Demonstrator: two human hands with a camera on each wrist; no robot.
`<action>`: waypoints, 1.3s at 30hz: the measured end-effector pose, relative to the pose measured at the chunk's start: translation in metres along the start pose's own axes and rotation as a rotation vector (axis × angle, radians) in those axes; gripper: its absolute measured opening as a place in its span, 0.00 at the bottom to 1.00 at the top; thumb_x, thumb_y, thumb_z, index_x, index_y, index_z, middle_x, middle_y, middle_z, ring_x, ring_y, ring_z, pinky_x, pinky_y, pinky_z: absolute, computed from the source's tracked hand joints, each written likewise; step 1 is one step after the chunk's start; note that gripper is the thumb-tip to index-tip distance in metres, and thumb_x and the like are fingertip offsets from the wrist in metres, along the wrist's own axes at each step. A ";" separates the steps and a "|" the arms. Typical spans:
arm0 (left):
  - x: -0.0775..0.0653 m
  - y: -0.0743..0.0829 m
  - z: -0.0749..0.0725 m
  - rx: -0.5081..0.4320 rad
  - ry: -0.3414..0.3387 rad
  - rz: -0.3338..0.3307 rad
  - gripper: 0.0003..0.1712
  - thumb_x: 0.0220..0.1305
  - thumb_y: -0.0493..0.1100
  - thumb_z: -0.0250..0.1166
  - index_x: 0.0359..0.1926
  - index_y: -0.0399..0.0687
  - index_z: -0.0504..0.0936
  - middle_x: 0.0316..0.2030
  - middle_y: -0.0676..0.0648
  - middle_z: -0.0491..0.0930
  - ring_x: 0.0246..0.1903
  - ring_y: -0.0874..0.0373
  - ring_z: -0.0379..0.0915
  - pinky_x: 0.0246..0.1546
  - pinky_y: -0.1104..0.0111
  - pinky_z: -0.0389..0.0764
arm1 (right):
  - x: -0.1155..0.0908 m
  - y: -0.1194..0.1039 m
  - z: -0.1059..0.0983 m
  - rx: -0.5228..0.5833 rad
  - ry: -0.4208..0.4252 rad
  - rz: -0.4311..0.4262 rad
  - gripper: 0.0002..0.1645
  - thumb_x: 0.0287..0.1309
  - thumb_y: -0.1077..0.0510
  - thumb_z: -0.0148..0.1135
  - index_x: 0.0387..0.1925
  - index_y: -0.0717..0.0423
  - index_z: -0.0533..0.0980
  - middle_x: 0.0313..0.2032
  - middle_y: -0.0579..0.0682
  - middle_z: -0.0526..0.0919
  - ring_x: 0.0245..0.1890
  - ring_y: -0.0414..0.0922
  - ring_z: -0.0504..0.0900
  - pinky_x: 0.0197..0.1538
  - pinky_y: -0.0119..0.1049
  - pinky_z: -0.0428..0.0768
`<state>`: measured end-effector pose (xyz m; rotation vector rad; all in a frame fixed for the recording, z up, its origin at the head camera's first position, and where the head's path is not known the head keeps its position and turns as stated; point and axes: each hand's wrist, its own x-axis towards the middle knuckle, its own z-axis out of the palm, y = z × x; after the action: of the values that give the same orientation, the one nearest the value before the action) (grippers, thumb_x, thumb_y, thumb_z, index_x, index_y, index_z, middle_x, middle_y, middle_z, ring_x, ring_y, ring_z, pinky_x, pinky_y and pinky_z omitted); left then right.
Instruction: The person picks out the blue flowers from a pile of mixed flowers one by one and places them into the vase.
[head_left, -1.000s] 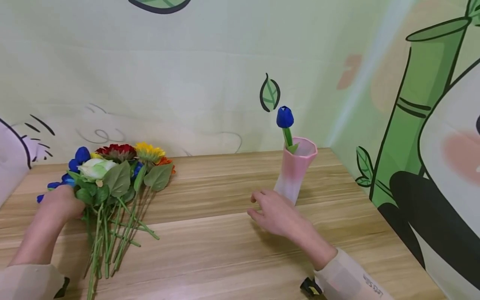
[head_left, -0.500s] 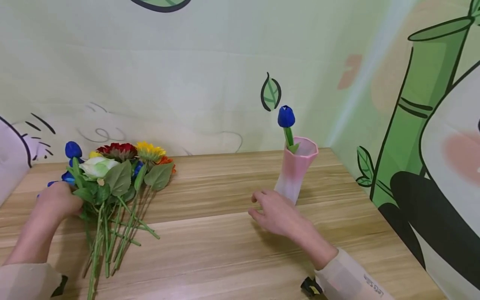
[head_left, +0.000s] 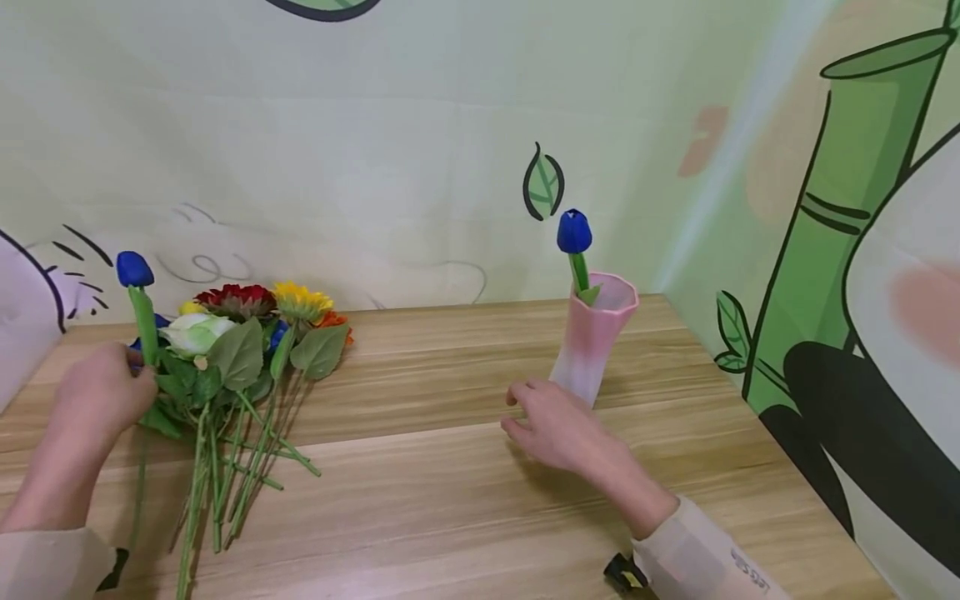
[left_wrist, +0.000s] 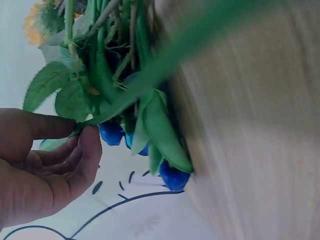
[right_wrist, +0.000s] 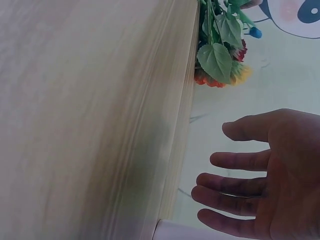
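My left hand (head_left: 105,387) pinches the green stem of a blue tulip (head_left: 135,269) between thumb and fingers, its bloom standing above the other flowers. In the left wrist view that stem (left_wrist: 145,82) runs slantwise across the picture from the fingertips. Beside the hand lies a pile of artificial flowers, with a white rose (head_left: 197,333), a dark red flower (head_left: 236,302), a yellow sunflower (head_left: 302,302) and more blue tulips (left_wrist: 175,176). My right hand (head_left: 558,425) holds nothing, its fingers spread loosely in front of a pink-and-white vase (head_left: 592,337). One blue tulip (head_left: 574,232) stands in the vase.
Bare cut stems (head_left: 198,500) of the pile point toward the front of the wooden table (head_left: 420,492). Behind the table hangs a printed backdrop (head_left: 375,167), which continues along the right side with a bamboo drawing (head_left: 847,167).
The left hand has taken hold of a blue tulip and raised it out of the pile, its bloom rising and shifting slightly left. The right hand has hardly moved.
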<state>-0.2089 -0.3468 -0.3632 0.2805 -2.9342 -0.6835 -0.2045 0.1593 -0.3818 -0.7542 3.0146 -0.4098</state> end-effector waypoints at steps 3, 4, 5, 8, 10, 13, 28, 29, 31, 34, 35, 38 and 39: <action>-0.001 0.004 -0.001 -0.010 0.027 0.020 0.21 0.68 0.34 0.51 0.51 0.12 0.70 0.38 0.21 0.76 0.31 0.33 0.74 0.27 0.49 0.75 | -0.001 0.000 0.001 0.003 0.000 0.005 0.16 0.68 0.52 0.67 0.49 0.59 0.81 0.44 0.55 0.85 0.40 0.48 0.82 0.44 0.43 0.82; -0.001 0.006 -0.001 -0.010 0.037 0.026 0.21 0.68 0.34 0.51 0.51 0.12 0.70 0.39 0.20 0.76 0.32 0.32 0.74 0.29 0.48 0.75 | -0.001 0.001 0.001 0.005 0.000 0.005 0.16 0.68 0.52 0.67 0.48 0.59 0.81 0.44 0.55 0.85 0.40 0.48 0.83 0.44 0.44 0.82; -0.002 0.008 -0.001 -0.005 0.050 0.033 0.21 0.68 0.34 0.51 0.51 0.13 0.70 0.40 0.20 0.76 0.33 0.32 0.74 0.29 0.46 0.75 | -0.001 0.001 0.001 0.006 0.001 0.003 0.16 0.68 0.52 0.67 0.48 0.59 0.81 0.44 0.55 0.85 0.40 0.48 0.83 0.44 0.44 0.82; -0.007 0.014 -0.002 -0.009 0.086 0.043 0.21 0.68 0.33 0.51 0.52 0.13 0.70 0.41 0.19 0.76 0.34 0.30 0.74 0.31 0.44 0.74 | -0.001 0.001 0.001 0.006 0.006 -0.004 0.16 0.67 0.52 0.67 0.48 0.60 0.81 0.44 0.56 0.85 0.41 0.49 0.83 0.45 0.44 0.82; -0.010 0.020 -0.003 -0.005 0.114 0.053 0.20 0.68 0.33 0.50 0.51 0.14 0.70 0.39 0.20 0.76 0.32 0.30 0.74 0.29 0.44 0.74 | -0.002 0.001 0.001 0.006 0.007 -0.008 0.16 0.68 0.52 0.67 0.48 0.60 0.81 0.44 0.56 0.85 0.41 0.49 0.83 0.45 0.44 0.82; -0.015 0.030 -0.004 -0.006 0.139 0.068 0.19 0.70 0.33 0.50 0.51 0.14 0.70 0.38 0.20 0.76 0.30 0.32 0.75 0.27 0.46 0.74 | -0.002 0.000 0.001 0.007 0.006 -0.005 0.16 0.67 0.52 0.67 0.48 0.60 0.81 0.44 0.55 0.85 0.41 0.49 0.83 0.45 0.44 0.82; -0.028 0.071 -0.006 -0.025 0.161 0.221 0.19 0.73 0.34 0.55 0.53 0.17 0.70 0.37 0.24 0.80 0.28 0.37 0.77 0.21 0.56 0.73 | -0.001 0.001 0.002 0.012 0.000 -0.001 0.16 0.68 0.52 0.67 0.49 0.60 0.81 0.44 0.55 0.85 0.40 0.48 0.83 0.45 0.44 0.82; -0.028 0.074 -0.006 -0.027 0.155 0.226 0.19 0.73 0.35 0.55 0.53 0.16 0.70 0.38 0.24 0.80 0.28 0.38 0.77 0.21 0.57 0.72 | -0.001 0.001 0.002 0.012 0.002 0.000 0.16 0.68 0.52 0.67 0.49 0.60 0.81 0.43 0.55 0.85 0.40 0.48 0.83 0.45 0.44 0.82; -0.030 0.080 -0.005 -0.038 0.141 0.235 0.20 0.74 0.35 0.55 0.54 0.17 0.70 0.39 0.23 0.80 0.28 0.39 0.78 0.20 0.59 0.73 | -0.001 0.001 0.001 0.014 0.004 0.000 0.16 0.68 0.52 0.67 0.48 0.60 0.81 0.43 0.55 0.85 0.39 0.48 0.82 0.44 0.43 0.82; -0.032 0.088 -0.004 -0.067 0.099 0.246 0.21 0.75 0.37 0.55 0.57 0.17 0.69 0.42 0.23 0.79 0.30 0.39 0.79 0.20 0.60 0.76 | 0.000 0.000 0.001 0.013 0.004 0.000 0.16 0.68 0.52 0.67 0.49 0.59 0.81 0.43 0.55 0.85 0.39 0.48 0.82 0.44 0.43 0.81; -0.033 0.090 -0.003 -0.075 0.090 0.251 0.22 0.76 0.37 0.54 0.57 0.17 0.69 0.43 0.23 0.79 0.31 0.38 0.79 0.21 0.58 0.77 | 0.000 0.000 0.001 0.014 0.003 -0.001 0.16 0.68 0.52 0.67 0.49 0.59 0.81 0.43 0.55 0.85 0.39 0.48 0.82 0.44 0.43 0.81; -0.034 0.096 0.000 -0.102 0.075 0.274 0.22 0.76 0.38 0.56 0.58 0.19 0.70 0.44 0.23 0.79 0.36 0.33 0.80 0.26 0.51 0.81 | 0.000 -0.001 0.001 0.015 0.001 -0.001 0.16 0.68 0.52 0.67 0.49 0.59 0.81 0.43 0.55 0.85 0.40 0.48 0.82 0.44 0.44 0.81; -0.035 0.098 0.001 -0.107 0.072 0.278 0.22 0.76 0.38 0.56 0.58 0.19 0.71 0.44 0.23 0.79 0.37 0.33 0.80 0.28 0.50 0.81 | 0.000 -0.001 0.001 0.014 0.002 -0.002 0.16 0.68 0.52 0.67 0.49 0.59 0.81 0.43 0.55 0.85 0.40 0.48 0.82 0.44 0.44 0.81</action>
<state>-0.1902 -0.2527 -0.3228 -0.1096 -2.7791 -0.7651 -0.2042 0.1577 -0.3825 -0.7566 3.0092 -0.4319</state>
